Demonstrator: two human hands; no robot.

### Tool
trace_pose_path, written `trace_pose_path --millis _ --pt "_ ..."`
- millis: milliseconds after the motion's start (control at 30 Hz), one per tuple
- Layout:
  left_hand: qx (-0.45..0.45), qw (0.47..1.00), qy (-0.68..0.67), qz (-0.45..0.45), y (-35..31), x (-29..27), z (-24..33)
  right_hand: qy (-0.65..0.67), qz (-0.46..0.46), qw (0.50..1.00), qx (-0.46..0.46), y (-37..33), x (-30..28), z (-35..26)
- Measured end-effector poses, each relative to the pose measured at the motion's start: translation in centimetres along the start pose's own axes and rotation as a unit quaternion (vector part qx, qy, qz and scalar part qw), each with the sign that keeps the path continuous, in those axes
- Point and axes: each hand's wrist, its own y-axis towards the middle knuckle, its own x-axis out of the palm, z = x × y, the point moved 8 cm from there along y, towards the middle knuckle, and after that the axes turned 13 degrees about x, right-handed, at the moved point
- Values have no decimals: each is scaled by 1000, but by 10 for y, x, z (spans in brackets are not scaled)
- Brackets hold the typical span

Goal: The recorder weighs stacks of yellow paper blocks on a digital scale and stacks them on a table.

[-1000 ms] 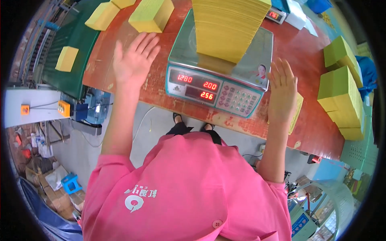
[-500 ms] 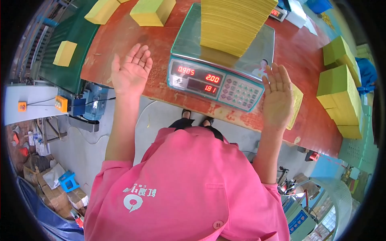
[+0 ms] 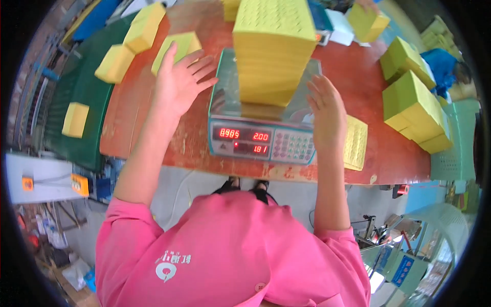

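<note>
Two edge gaps: yellow stack (image 3: 271,66) between left hand (image 3: 179,88) (fingers spread) and right hand (image 3: 329,120), fingers loosely together

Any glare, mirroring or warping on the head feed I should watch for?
Head view: fisheye bows the red table edge and the picture corners go black; the shiny scale plate mirrors the yellow stack; the display glows red.

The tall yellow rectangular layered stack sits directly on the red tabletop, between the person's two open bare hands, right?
Not quite: the head view shows the stack on the rectangular teal-edged weighing scale, not directly on the tabletop. It does sit between the open left hand and right hand.
</note>
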Motion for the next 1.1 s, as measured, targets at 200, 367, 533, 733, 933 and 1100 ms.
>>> trace_pose_path --millis 200,367,533,733,933,1100 --pt "-85 977 97 -169 50 115 -1 -39 -57 997 -19 72 54 16" --pt "-103 954 194 -202 33 122 -5 -16 19 996 -90 32 57 15" --pt "-139 945 185 -230 -3 117 -22 -8 44 998 -52 -35 15 34" --pt "-189 930 159 -271 -14 134 -35 -58 106 982 148 -90 -42 97" --pt "-197 917 161 -307 -36 177 -72 265 -5 952 153 -80 -59 81" --pt "-183 926 152 -292 -51 245 -111 157 122 969 144 -85 -149 33"
